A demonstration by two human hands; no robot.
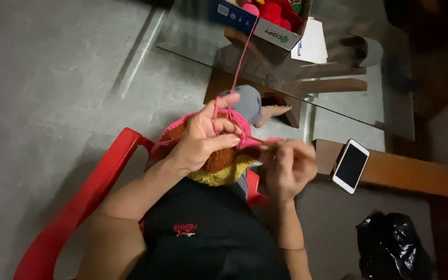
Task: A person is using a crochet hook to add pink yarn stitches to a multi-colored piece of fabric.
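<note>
The left hand (203, 137) is closing on the soft, floppy crochet piece (224, 161) over the red chair (94, 192), best pinched at its pink rim, while the right hand (286, 168) is pinching a hook (263, 141) beside it.

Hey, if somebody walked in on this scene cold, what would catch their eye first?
Probably the bright crocheted piece in pink, brown and yellow at the centre, gripped by the left hand while the right hand works a hook at its pink edge. A pink yarn strand runs up from it to a box of yarn balls on the glass table. A red plastic chair stands out at lower left.
</note>
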